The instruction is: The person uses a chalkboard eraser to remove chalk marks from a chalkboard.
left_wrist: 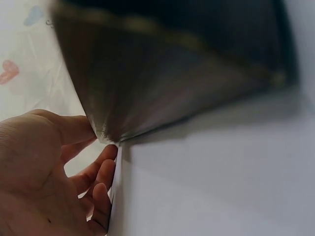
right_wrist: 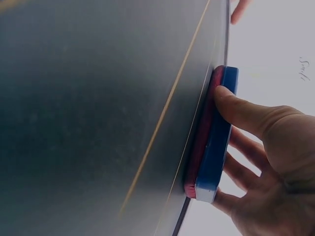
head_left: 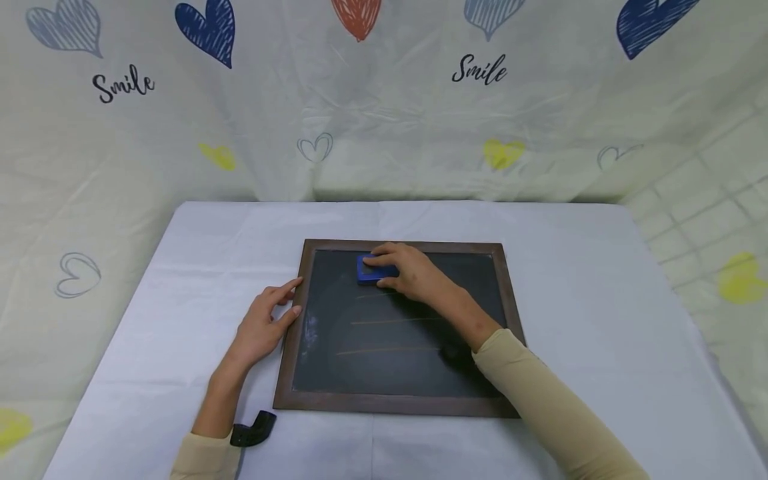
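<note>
Blue eraser [head_left: 373, 272] near the top edge of the chalkboard [head_left: 384, 377], left of its middle, red underside facing the dark surface – my right hand [head_left: 414, 272] grasps it between thumb and fingers. Orange chalk lines [head_left: 387, 350] cross the chalkboard below it. At the chalkboard's left side my left hand [head_left: 259, 328] touches the brown frame [head_left: 290, 360], fingers relaxed, gripping nothing – white tablecloth [head_left: 588, 287] surrounds the chalkboard, and heart-printed curtain [head_left: 408, 80] hangs beyond its far side

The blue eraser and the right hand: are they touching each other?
Touching. In the right wrist view, the right hand grips the blue eraser, its thumb against the side.
</note>
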Demonstrator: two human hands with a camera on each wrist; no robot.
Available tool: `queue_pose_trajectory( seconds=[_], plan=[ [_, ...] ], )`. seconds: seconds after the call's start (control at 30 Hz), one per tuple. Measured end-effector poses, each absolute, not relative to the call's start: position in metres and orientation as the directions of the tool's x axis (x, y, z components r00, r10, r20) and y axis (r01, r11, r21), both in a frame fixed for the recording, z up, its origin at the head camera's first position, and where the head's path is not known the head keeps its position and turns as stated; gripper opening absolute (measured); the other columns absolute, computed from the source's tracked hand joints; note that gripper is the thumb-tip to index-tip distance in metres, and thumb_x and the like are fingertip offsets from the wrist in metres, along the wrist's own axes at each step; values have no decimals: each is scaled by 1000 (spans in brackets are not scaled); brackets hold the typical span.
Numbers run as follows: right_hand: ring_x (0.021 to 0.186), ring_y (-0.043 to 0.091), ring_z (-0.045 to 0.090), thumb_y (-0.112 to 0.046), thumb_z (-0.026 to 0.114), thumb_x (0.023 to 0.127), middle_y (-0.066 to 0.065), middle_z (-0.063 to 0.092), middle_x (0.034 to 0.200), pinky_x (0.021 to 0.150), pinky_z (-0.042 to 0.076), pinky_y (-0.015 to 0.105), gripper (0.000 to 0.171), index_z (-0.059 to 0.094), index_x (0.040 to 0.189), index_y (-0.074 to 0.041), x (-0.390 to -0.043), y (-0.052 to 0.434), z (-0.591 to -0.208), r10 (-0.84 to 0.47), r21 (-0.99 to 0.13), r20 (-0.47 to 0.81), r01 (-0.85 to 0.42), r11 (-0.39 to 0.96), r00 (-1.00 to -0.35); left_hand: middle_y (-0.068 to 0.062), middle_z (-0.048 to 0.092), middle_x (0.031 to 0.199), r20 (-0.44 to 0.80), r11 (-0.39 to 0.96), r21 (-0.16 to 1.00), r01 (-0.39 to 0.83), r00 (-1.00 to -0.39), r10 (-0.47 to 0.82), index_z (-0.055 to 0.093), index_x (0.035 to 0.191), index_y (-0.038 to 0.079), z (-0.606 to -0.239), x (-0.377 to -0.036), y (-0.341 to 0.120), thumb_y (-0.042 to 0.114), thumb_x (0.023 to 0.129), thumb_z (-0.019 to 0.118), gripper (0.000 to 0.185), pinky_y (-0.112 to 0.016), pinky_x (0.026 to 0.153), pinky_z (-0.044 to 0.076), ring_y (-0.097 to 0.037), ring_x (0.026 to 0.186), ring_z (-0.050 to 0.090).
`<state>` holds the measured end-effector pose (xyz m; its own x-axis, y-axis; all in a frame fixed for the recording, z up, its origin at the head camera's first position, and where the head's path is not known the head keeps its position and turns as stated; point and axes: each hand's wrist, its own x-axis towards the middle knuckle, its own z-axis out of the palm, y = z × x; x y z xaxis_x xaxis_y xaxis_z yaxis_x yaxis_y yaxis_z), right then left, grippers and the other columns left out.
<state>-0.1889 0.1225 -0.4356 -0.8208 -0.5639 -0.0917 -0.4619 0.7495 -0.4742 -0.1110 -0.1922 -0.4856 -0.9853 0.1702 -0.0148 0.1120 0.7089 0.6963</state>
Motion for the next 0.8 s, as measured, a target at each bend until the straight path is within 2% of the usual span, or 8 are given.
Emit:
queue_pose_trajectory(
  seconds=[0.8],
  plan=[
    [150,38,43,-20,77,95,9,49,160,118,41,56,55,60,148,-20,-183,181,-433,-475,-501,-135,-354,790,-869,-17,61,133,-49,703,707,80,-986,162,49,157,19,-485,-112,-193,19,104,64,55,-41,89,43,-35,126,56]
  ],
)
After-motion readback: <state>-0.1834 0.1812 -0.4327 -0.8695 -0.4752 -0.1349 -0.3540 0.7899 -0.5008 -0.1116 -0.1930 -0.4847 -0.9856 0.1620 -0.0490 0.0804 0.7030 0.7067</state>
